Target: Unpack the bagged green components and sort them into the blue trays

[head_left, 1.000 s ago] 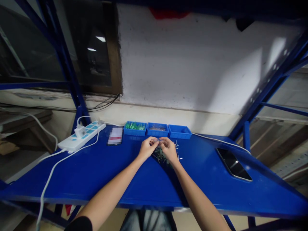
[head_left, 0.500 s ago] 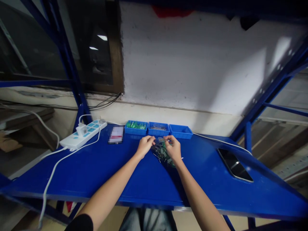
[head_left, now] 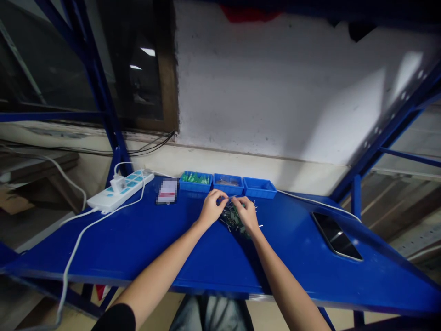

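My left hand (head_left: 211, 209) and my right hand (head_left: 246, 215) meet fingertip to fingertip above a pile of small dark green pieces with thin metal pins (head_left: 231, 221). Both hands pinch, thumb against fingers. A thin sliver shows between the fingertips, too small and blurred to name. My right hand and wrist cover part of the pile. Just beyond the hands stand a blue bin of bright green pieces (head_left: 195, 187), a blue bin with thin brownish pieces (head_left: 228, 189) and a third blue bin (head_left: 259, 194).
The blue table (head_left: 144, 248) carries a white power strip (head_left: 120, 191) with a plugged-in adapter and a cord looping over the left side. A pixelated card-like item (head_left: 167, 191) lies left of the bins. At the right rests a black phone (head_left: 336, 236). Blue frame posts flank the table.
My left hand has moved right and slightly down, and its fingertips now come close to those of my right hand. The right hand has shifted slightly; the pile stays in place.
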Available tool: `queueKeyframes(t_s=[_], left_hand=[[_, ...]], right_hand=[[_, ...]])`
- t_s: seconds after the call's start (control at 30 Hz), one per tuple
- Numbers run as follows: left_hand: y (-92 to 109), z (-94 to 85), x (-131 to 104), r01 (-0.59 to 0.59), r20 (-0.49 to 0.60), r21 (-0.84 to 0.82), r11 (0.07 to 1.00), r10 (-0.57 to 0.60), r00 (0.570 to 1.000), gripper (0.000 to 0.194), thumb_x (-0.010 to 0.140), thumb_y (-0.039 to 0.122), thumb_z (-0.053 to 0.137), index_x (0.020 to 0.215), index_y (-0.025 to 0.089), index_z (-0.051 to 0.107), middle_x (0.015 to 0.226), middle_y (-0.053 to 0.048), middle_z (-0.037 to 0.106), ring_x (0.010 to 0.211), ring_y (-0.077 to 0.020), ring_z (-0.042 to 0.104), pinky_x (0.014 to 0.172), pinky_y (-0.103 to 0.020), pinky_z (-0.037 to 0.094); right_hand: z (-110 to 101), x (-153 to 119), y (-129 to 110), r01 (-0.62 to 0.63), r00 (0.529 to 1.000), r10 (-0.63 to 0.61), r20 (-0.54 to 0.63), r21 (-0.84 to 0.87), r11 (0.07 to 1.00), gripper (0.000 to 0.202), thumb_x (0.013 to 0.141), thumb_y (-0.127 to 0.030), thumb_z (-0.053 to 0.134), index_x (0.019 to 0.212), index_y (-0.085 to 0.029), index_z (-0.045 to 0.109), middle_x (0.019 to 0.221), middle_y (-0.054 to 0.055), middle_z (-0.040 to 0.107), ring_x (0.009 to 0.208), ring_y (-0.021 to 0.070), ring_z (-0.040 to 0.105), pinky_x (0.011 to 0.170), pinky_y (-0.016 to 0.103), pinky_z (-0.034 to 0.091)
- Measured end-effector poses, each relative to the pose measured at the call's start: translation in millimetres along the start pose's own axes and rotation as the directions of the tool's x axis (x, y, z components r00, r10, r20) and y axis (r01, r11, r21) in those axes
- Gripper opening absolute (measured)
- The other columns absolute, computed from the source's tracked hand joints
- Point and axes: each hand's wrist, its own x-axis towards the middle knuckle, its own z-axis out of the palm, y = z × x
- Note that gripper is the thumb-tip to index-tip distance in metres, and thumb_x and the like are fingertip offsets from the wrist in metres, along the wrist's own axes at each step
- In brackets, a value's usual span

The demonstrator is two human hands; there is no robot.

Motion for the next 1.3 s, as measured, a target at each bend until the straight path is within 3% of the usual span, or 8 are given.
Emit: queueKeyframes(t_s=[0.17, 0.4, 0.53, 0.63, 0.83, 1.03, 1.17, 1.3], left_hand=[[0, 5.1, -6, -0.284, 0.100, 0.277, 0.918, 0.266, 0.959, 0.019, 0.073, 0.006, 0.053, 0.079, 0.020, 0.065, 0.098, -0.006, 0.051, 0.099, -0.0195, 0.051, 0.090, -0.034, 0.042], [-7, 2.1, -3, -0.034, 0.024, 0.208, 0.978, 0.030, 0.999, 0.017, 0.079, 0.016, 0.049, 0.077, 0.019, 0.066, 0.083, -0.004, 0.059, 0.084, -0.0179, 0.058, 0.082, -0.031, 0.045], [-9, 1.3, 0, 0.074, -0.003, 0.111, 0.991, -0.075, 0.997, 0.041, 0.091, 0.034, 0.032, 0.068, 0.016, 0.062, 0.061, -0.002, 0.061, 0.053, -0.0137, 0.055, 0.055, -0.025, 0.045], [-7, 1.4, 0, 0.071, -0.036, 0.074, 0.995, -0.069, 0.997, 0.036, 0.089, 0.037, 0.038, 0.073, 0.015, 0.062, 0.062, -0.002, 0.063, 0.052, -0.0129, 0.056, 0.052, -0.023, 0.043], [3, 1.3, -4, -0.054, -0.099, 0.128, 0.990, 0.067, 0.993, 0.017, 0.083, 0.029, 0.053, 0.087, 0.018, 0.065, 0.084, -0.004, 0.066, 0.072, -0.0144, 0.060, 0.070, -0.026, 0.046], [6, 3.0, -9, -0.258, 0.006, 0.306, 0.916, 0.270, 0.963, 0.014, 0.083, 0.019, 0.052, 0.088, 0.021, 0.065, 0.090, -0.004, 0.063, 0.089, -0.0172, 0.058, 0.079, -0.029, 0.045], [6, 3.1, -9, -0.234, 0.019, 0.285, 0.930, 0.238, 0.971, 0.016, 0.085, 0.023, 0.050, 0.086, 0.021, 0.066, 0.090, -0.005, 0.063, 0.091, -0.0183, 0.057, 0.084, -0.030, 0.044], [2, 3.6, -6, -0.027, -0.005, 0.124, 0.992, 0.027, 1.000, 0.039, 0.091, 0.037, 0.036, 0.080, 0.017, 0.067, 0.074, -0.005, 0.065, 0.072, -0.0171, 0.061, 0.068, -0.027, 0.046]], right_hand=[[2, -1, -4, -0.066, 0.997, 0.055, 0.055, 0.214, 0.975, 0.036, 0.079, -0.047, 0.050, 0.066, -0.016, 0.063, 0.061, 0.002, 0.060, 0.059, 0.0152, 0.053, 0.059, 0.026, 0.039], [9, -4, 1, 0.041, 0.999, -0.042, 0.002, 0.151, 0.988, 0.018, 0.077, -0.033, 0.054, 0.088, -0.019, 0.057, 0.070, 0.000, 0.060, 0.061, 0.0146, 0.055, 0.056, 0.025, 0.041], [10, -6, 0, 0.192, 0.980, -0.194, 0.037, 0.047, 0.980, 0.009, 0.077, -0.024, 0.051, 0.080, -0.020, 0.059, 0.083, 0.004, 0.059, 0.081, 0.0181, 0.057, 0.066, 0.028, 0.045], [10, -8, 0, 0.235, 0.972, -0.235, 0.027, 0.011, 0.972, 0.012, 0.075, -0.022, 0.051, 0.075, -0.021, 0.062, 0.096, 0.007, 0.054, 0.094, 0.0205, 0.054, 0.071, 0.030, 0.047], [7, -5, -3, -0.006, 1.000, 0.010, -0.022, 0.156, 0.988, 0.021, 0.073, -0.037, 0.058, 0.079, -0.020, 0.068, 0.099, 0.007, 0.055, 0.096, 0.0223, 0.054, 0.071, 0.030, 0.046], [6, -3, -3, -0.169, 0.985, 0.149, 0.086, 0.337, 0.926, 0.031, 0.074, -0.046, 0.056, 0.074, -0.017, 0.066, 0.061, 0.001, 0.059, 0.057, 0.0138, 0.054, 0.053, 0.025, 0.039], [9, -3, 0, -0.142, 0.989, 0.122, 0.080, 0.342, 0.929, 0.027, 0.071, -0.042, 0.060, 0.081, -0.018, 0.063, 0.066, 0.002, 0.062, 0.060, 0.0150, 0.057, 0.055, 0.025, 0.043], [10, -3, 0, -0.074, 0.996, 0.055, 0.069, 0.310, 0.948, 0.020, 0.071, -0.037, 0.061, 0.080, -0.019, 0.060, 0.073, 0.003, 0.064, 0.068, 0.0167, 0.059, 0.060, 0.027, 0.045]])
